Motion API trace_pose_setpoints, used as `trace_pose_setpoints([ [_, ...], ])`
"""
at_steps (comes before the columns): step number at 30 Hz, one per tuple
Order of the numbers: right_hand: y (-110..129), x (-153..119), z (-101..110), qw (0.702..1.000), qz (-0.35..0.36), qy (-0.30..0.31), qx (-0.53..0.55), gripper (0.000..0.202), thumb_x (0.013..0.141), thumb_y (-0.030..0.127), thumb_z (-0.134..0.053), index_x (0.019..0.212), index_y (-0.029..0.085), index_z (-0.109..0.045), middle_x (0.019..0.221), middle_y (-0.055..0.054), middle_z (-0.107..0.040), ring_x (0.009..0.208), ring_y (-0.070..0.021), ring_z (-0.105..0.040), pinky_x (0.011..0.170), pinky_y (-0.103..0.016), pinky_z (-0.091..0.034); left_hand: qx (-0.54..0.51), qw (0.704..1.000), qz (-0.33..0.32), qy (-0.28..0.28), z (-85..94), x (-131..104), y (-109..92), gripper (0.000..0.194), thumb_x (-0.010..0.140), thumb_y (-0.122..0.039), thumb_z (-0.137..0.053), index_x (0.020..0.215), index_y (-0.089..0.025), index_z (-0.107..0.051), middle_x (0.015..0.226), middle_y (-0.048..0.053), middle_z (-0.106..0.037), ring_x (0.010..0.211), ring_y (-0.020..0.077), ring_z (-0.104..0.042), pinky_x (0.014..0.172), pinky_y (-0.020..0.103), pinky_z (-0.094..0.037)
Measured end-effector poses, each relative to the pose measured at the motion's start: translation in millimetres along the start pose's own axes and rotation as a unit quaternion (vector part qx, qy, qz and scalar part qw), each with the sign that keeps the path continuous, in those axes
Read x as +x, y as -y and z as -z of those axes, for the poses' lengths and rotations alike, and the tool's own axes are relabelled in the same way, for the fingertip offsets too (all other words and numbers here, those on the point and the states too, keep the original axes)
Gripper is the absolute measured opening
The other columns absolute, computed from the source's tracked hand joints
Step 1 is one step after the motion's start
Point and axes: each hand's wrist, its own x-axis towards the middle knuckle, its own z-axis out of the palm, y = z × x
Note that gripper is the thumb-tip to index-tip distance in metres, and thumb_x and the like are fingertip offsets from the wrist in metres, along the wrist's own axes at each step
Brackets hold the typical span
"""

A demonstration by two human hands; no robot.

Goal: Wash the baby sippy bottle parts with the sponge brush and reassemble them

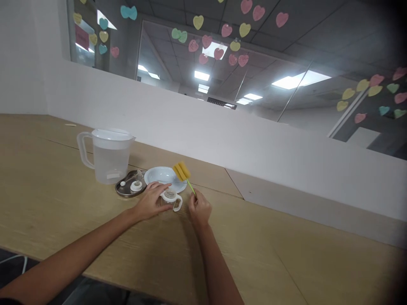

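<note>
My left hand (152, 201) is wrapped round the side of a small clear bottle (170, 195) with a white collar and handle. The bottle stands upright with its mouth uncovered. In my right hand (200, 208) is the thin green handle of a bottle brush (182, 171), its yellow sponge head pointing up, apart from the bottle. Just behind the bottle sits a white bowl (155, 173). Left of the bowl, a metal tray (127, 192) holds a white bottle cap (136, 186) and other small parts.
A translucent lidded pitcher (111, 159) with liquid in it stands behind the tray at the left. The wooden table (270, 254) meets a white wall (197, 131) at the back, below a window. Its front edge runs along the lower left.
</note>
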Motion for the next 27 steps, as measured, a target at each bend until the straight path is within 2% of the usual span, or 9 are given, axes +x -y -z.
trace_pose_setpoints([
  [2,1.1,0.2,1.7,1.000,-0.003,-0.012,0.006,0.035,0.089,0.026,-0.036,0.093,0.013,-0.068,0.066,-0.005,-0.065,0.056,-0.0110,-0.056,0.056,-0.020,-0.037,-0.004,1.000,0.009,-0.002,-5.8,-1.8,-2.9,0.069,0.069,-0.054,-0.065,0.126,-0.020,-0.046,0.113,0.008,-0.062,0.111,0.0270,-0.050,0.103,0.045,-0.028],
  [5,2.9,0.4,4.2,0.999,-0.002,-0.028,0.022,0.035,0.090,0.027,-0.037,0.094,0.012,-0.068,0.064,-0.004,-0.063,0.052,-0.0097,-0.053,0.054,-0.020,-0.036,-0.066,0.997,0.025,-0.014,-5.8,-3.8,-5.9,0.078,0.062,-0.054,-0.071,0.128,-0.021,-0.044,0.106,0.006,-0.065,0.103,0.0241,-0.055,0.095,0.039,-0.039],
  [7,3.9,0.7,5.2,0.999,0.004,-0.038,0.032,0.034,0.090,0.026,-0.037,0.093,0.012,-0.067,0.062,-0.004,-0.062,0.050,-0.0093,-0.051,0.054,-0.020,-0.036,-0.113,0.992,0.036,-0.045,-0.8,-3.5,-10.0,0.082,0.057,-0.053,-0.075,0.127,-0.022,-0.045,0.102,0.005,-0.065,0.095,0.0216,-0.059,0.088,0.034,-0.045],
  [10,6.5,1.7,6.7,0.998,0.004,-0.051,0.046,0.034,0.091,0.027,-0.037,0.094,0.012,-0.067,0.063,-0.004,-0.061,0.051,-0.0097,-0.051,0.055,-0.020,-0.038,-0.123,0.983,0.043,-0.131,11.0,0.0,-15.9,0.078,0.055,-0.053,-0.076,0.121,-0.021,-0.051,0.103,0.007,-0.063,0.090,0.0210,-0.059,0.083,0.033,-0.048],
  [14,14.7,4.1,11.0,0.996,0.025,-0.054,0.064,0.037,0.093,0.027,-0.033,0.099,0.010,-0.066,0.066,-0.006,-0.062,0.055,-0.0106,-0.054,0.058,-0.019,-0.040,-0.048,0.961,0.054,-0.269,27.2,6.7,-11.0,0.059,0.063,-0.053,-0.070,0.111,-0.019,-0.058,0.106,0.008,-0.060,0.097,0.0231,-0.057,0.088,0.034,-0.047],
  [16,19.7,5.2,12.5,0.995,0.081,-0.011,0.062,0.038,0.094,0.026,-0.032,0.105,0.010,-0.065,0.069,-0.007,-0.064,0.058,-0.0106,-0.056,0.059,-0.019,-0.041,-0.005,0.946,0.067,-0.318,31.9,9.6,-2.2,0.053,0.066,-0.048,-0.069,0.109,-0.019,-0.059,0.105,0.007,-0.059,0.096,0.0220,-0.057,0.088,0.032,-0.047],
  [19,25.4,5.6,11.2,0.983,0.156,0.085,0.055,0.039,0.095,0.026,-0.031,0.114,0.012,-0.061,0.070,-0.006,-0.065,0.057,-0.0091,-0.057,0.055,-0.017,-0.039,0.027,0.937,0.063,-0.342,34.0,12.3,15.8,0.047,0.069,-0.034,-0.067,0.113,-0.019,-0.057,0.105,0.007,-0.055,0.096,0.0201,-0.056,0.085,0.030,-0.048],
  [22,27.8,5.2,7.8,0.977,0.148,0.146,0.056,0.038,0.094,0.026,-0.032,0.112,0.014,-0.063,0.071,-0.005,-0.067,0.057,-0.0093,-0.057,0.054,-0.017,-0.037,0.061,0.938,0.037,-0.340,33.7,11.5,34.6,0.043,0.071,-0.021,-0.062,0.114,-0.019,-0.058,0.106,0.007,-0.051,0.097,0.0193,-0.055,0.086,0.030,-0.048],
  [27,30.8,6.9,10.2,0.966,0.125,0.225,0.010,0.033,0.090,0.023,-0.037,0.108,0.017,-0.064,0.073,-0.005,-0.068,0.059,-0.0119,-0.059,0.052,-0.020,-0.034,0.156,0.946,-0.040,-0.283,35.6,6.0,51.2,0.042,0.075,-0.012,-0.057,0.117,-0.020,-0.057,0.108,0.009,-0.053,0.100,0.0214,-0.054,0.089,0.034,-0.046],
])
